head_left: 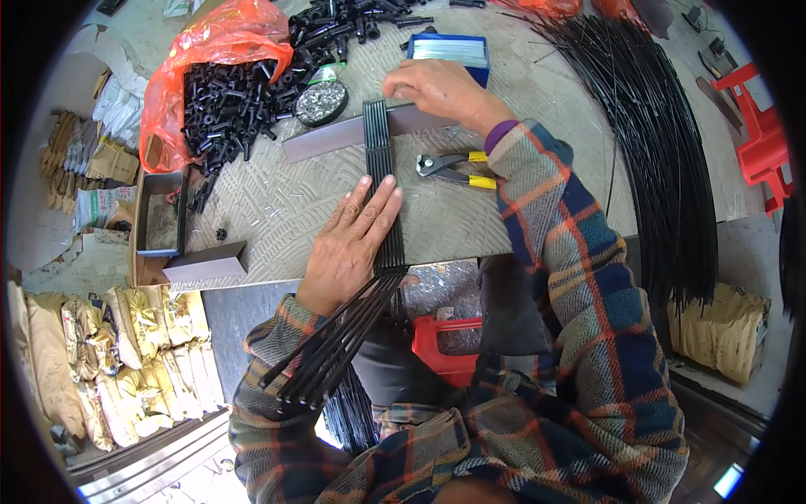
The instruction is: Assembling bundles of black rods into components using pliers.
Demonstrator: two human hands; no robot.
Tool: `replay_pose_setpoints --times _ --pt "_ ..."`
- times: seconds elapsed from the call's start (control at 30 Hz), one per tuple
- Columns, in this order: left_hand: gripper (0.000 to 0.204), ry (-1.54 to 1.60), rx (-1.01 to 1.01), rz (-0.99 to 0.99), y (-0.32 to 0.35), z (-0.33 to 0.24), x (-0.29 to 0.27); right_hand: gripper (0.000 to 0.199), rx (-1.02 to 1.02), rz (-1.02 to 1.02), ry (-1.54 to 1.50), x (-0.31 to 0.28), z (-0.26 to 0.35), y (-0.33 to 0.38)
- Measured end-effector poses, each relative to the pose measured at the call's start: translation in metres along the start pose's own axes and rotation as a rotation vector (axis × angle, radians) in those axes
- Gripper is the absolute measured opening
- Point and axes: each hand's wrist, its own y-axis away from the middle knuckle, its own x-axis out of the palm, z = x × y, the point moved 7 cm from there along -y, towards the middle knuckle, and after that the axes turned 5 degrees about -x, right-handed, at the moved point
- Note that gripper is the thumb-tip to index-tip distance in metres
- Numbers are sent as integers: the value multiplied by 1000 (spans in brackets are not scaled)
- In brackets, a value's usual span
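Note:
A row of thin black rods (380,160) lies side by side on the work table, its far end resting across a flat grey metal bar (323,143). My left hand (354,233) lies flat on the rods, fingers stretched out. Toward my lap the rods fan out past the table edge. Just right of their far ends, above the bar, my right hand (441,88) has its fingers curled together in a pinch; anything between the fingertips is too small to make out. Pincers with yellow handles (457,168) lie on the table below my right wrist.
A blue box of pale thin strips (457,50) and a round dish of small metal bits (322,102) stand beyond the bar. Black plastic parts (231,101) spill from a red bag (222,42). A large bundle of black rods (646,143) lies at right.

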Motion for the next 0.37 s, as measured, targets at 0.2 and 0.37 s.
replay_pose_setpoints --times 0.2,0.37 --pt "71 -3 29 -30 3 1 2 24 64 99 26 13 -5 -5" --pt "67 -107 30 -27 10 6 12 36 70 -16 63 -1 1 1"
